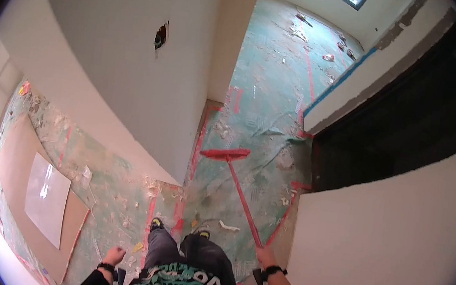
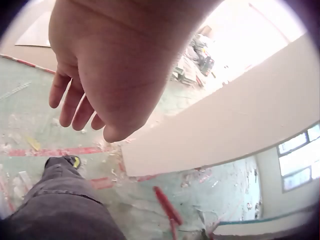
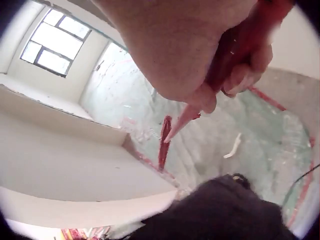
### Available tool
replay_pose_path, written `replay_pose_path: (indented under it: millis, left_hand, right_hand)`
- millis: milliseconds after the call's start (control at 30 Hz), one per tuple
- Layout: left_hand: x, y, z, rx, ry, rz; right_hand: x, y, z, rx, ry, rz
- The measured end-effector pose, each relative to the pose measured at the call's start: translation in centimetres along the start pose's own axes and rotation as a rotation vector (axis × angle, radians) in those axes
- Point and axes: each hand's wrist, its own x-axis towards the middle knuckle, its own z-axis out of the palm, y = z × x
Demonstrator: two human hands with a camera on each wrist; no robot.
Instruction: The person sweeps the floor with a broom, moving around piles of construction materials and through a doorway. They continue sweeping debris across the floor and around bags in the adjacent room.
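Observation:
A red push broom [image 1: 243, 204] slants across the covered floor, its wide red head [image 1: 225, 154] lying near the wall corner. The right hand [image 1: 266, 256] grips the upper end of the handle. In the right wrist view, that hand [image 3: 200, 55] has its fingers curled round the red handle [image 3: 235, 50], and the broom head [image 3: 164, 143] rests on the floor beyond. At the person's other side, the left hand [image 1: 114, 255] hangs free. Its fingers dangle loosely and hold nothing in the left wrist view, where the hand [image 2: 100, 75] is above the leg.
Green sheeting [image 1: 266, 113] with red tape and scattered debris covers the floor. A white wall [image 1: 135, 63] stands left of the broom, and another [image 1: 388, 230] stands right. Brown board [image 1: 18, 156] with a white sheet [image 1: 46, 200] lies at the left. A dark doorway [image 1: 390, 122] is at the right.

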Motion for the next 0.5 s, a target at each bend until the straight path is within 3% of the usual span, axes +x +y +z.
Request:
replay_pose_path:
  millis: [67, 167, 233, 267, 300, 400, 467, 500]
  left_hand:
    - [-1.5, -3.1, 1.5, -0.005, 0.009, -0.069]
    - [-4.6, -6.0, 3.6, -0.019, -0.010, -0.102]
    - [-8.1, -2.4, 1.8, 0.201, -0.115, -0.054]
    - [-8.5, -2.6, 1.8, 0.144, -0.114, -0.066]
    - [-9.2, -2.7, 2.5, 0.081, -0.119, -0.078]
    - [-11.7, 4.3, 0.1, 0.032, -0.132, -0.165]
    - [-11.5, 5.4, -0.8, -0.048, -0.148, -0.184]
    - [-11.3, 5.5, -0.8, -0.051, -0.155, -0.191]
  right_hand:
    - [5.4, -9.5, -2.9, -0.050, -0.128, -0.008]
    - [14.2, -20.2, -2.0, 0.356, -0.080, -0.011]
    - [21.1, -24.7, 1.1, 0.576, -0.113, -0.076]
    - [23.5, -26.9, 2.0, 0.610, -0.223, -0.074]
    - [25.4, -28.8, 3.1, 0.590, -0.188, -0.090]
    - [28.7, -30.1, 6.1, 0.536, -0.244, 0.000]
    - [27.1, -29.6, 6.4, 0.445, -0.211, 0.021]
    - [27.8, -27.0, 8.4, 0.313, -0.098, -0.059]
